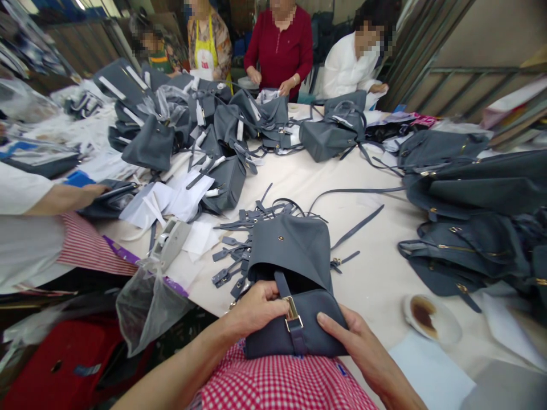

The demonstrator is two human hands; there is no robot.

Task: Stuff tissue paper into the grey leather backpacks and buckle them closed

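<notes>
A dark blue-grey leather bag [294,242] lies before me at the table's near edge, against my checked apron. Its front flap [314,324] is folded toward me and carries a gold buckle [293,314] with a short strap. My left hand [260,307] pinches at the buckle and the strap end above it, thumb on the metal. On the flap's right side my right hand [348,330] grips the edge, thumb on top and fingers hidden underneath. Left of the bag lies a pile of leather tags and straps [233,262].
Many similar bags are heaped at the back left [205,114] and right [465,228]. A tape dispenser [171,242] and a plastic bag [147,307] sit left; a dish with brown liquid [453,327] sits right. A co-worker's arm [68,196] reaches in left; several people stand across the table.
</notes>
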